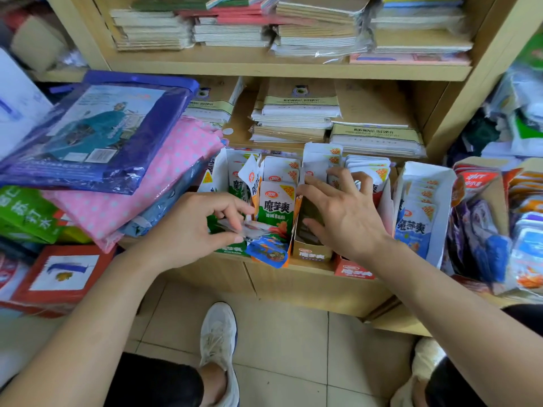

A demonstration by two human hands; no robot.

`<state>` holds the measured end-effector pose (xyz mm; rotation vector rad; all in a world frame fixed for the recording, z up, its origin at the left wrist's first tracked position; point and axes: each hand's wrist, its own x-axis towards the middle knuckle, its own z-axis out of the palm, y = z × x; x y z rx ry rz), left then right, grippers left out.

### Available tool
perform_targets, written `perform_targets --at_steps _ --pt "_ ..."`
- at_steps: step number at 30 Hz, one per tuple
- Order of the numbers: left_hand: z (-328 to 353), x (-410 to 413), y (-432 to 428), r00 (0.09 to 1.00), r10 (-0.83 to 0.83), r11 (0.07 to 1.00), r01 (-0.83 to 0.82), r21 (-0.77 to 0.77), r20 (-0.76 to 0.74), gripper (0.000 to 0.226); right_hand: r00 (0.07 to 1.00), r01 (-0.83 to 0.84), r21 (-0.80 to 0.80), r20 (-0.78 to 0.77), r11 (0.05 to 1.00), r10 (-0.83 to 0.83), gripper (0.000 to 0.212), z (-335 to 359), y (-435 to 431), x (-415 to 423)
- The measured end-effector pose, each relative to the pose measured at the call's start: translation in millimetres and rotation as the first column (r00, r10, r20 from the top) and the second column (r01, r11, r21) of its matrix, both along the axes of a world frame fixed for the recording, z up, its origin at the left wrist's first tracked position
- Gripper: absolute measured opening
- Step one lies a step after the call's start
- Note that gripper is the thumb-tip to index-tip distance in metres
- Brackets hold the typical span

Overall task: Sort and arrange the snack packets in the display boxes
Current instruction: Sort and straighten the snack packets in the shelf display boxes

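At the far left, stacked beside the snacks, lie a blue raincoat package (97, 127) and a pink dotted package (152, 183), neither part of the job. Next comes the left hand (191, 227), thumb and fingertips pinched on a thin clutch of loose packets (258, 234) held flat, just at the front of the green box (227, 250). A blue-and-orange one hangs lowest. Behind them a green packet (274, 207) stands upright at the head of its row.

In the tan box (313, 254) the right hand (343, 212) holds nothing. Its fingers are spread wide, tips resting against the upright packets (321, 160), thumb down in the gap at the box's front. It seems to be pressing that row back to open room (or only squaring it, which cannot be told apart here).

Further right the blue-and-white box (440, 224) stands full of blue packets (414, 227), in neat order.

The step in hand looks like re-homing strays pulled from the green row. The next move calls for reading each loose packet's colour and turning it upright, face forward. It can then be slid into the matching box while the other hand holds a gap.
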<state>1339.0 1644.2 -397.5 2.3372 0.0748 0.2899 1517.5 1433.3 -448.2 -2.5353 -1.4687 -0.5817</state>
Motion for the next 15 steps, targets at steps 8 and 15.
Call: perform_targets --at_steps 8,15 --pt "-7 -6 13 0.999 0.045 0.978 -0.045 -0.202 -0.005 0.035 0.998 -0.024 -0.001 -0.052 1.000 0.024 0.063 1 -6 2" --pt "-15 -7 29 0.997 0.082 0.958 -0.078 -0.275 0.001 0.037 0.992 -0.095 0.063 -0.073 0.993 0.100 0.060 1 -12 3"
